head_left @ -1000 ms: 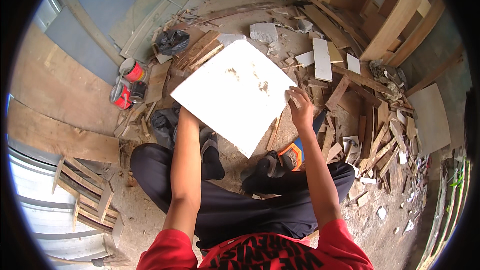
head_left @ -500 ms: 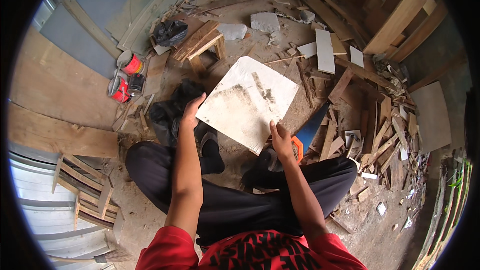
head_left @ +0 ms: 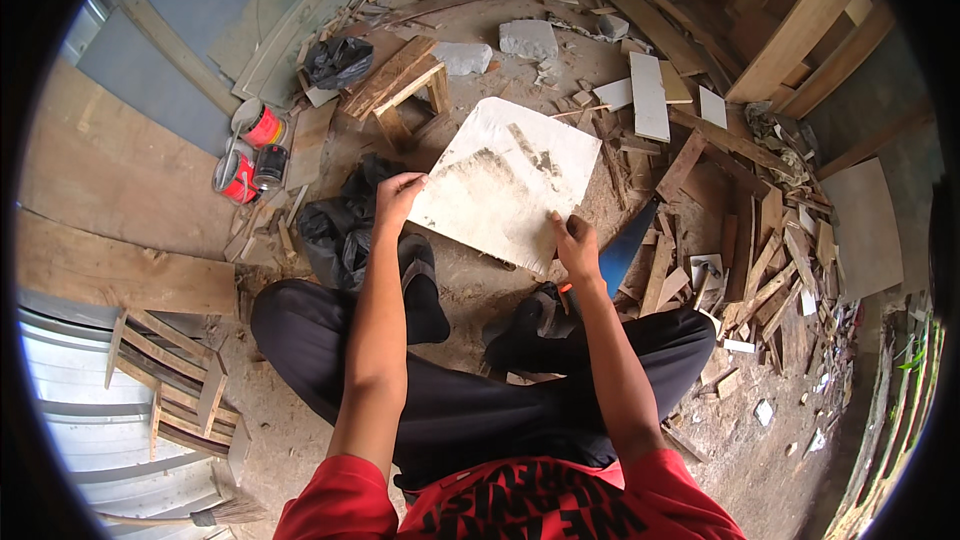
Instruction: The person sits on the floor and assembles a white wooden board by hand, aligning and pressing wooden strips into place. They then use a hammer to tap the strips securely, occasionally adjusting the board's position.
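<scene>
A flat, whitish square board (head_left: 480,210) with dark smudges across its face lies between my hands, above the floor in front of my crossed legs. My left hand (head_left: 401,197) grips its left edge, fingers mostly hidden underneath. At its near right corner, my right hand (head_left: 576,244) closes on the edge with the thumb on top. Just right of that hand is a handsaw with a blue blade (head_left: 630,243); my wrist covers most of its orange handle. A black plastic bag (head_left: 335,230) rests left of the board, near my left foot.
A small wooden stool (head_left: 405,90) stands beyond the board. Paint cans (head_left: 238,176) sit by the left wall. Scrap wood (head_left: 745,260) is heaped along the right, with pale board strips (head_left: 649,98) farther back. A slatted wooden piece (head_left: 180,380) is at the lower left.
Both hands have shifted the board slightly right and away from me, and its near edge now looks flatter. More of the saw's orange handle is covered by my right arm.
</scene>
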`<state>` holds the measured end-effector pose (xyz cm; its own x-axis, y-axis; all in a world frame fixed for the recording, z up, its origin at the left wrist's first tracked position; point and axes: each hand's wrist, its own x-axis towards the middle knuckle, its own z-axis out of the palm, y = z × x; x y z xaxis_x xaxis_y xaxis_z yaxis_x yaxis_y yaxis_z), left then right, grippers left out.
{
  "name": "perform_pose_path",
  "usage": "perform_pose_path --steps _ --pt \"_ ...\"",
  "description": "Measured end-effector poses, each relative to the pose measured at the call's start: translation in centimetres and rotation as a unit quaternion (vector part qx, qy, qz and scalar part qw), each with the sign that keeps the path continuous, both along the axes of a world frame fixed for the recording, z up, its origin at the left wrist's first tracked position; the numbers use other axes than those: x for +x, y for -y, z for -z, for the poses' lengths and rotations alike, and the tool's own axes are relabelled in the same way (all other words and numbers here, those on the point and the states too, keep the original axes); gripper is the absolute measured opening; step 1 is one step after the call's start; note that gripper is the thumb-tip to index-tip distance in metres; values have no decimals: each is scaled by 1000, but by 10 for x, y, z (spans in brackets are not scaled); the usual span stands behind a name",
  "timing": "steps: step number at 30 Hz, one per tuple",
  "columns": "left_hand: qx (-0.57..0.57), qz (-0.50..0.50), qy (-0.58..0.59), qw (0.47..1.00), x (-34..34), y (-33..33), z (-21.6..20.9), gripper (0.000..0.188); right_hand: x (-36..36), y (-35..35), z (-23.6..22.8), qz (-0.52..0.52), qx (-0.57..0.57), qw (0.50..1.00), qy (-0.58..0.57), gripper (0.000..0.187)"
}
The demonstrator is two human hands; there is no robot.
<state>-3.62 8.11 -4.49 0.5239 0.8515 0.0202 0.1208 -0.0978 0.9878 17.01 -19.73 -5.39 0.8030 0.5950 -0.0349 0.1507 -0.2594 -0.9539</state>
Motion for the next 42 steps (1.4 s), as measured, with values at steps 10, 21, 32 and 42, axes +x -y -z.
perform_pose_path --steps 10,21,32,42 --pt "73 -16 -32 997 11 2 9 22 0 -4 17 19 34 999 -33 42" --pt "-276 -74 112 952 -8 -1 25 47 -1 -8 2 14 64 994 -85 37" --pt "-248 -42 99 963 -26 9 43 47 6 -8 12 6 -3 996 -86 41" --pt "126 -34 -77 988 40 3 -2 36 31 -40 -15 96 43 992 -75 59"
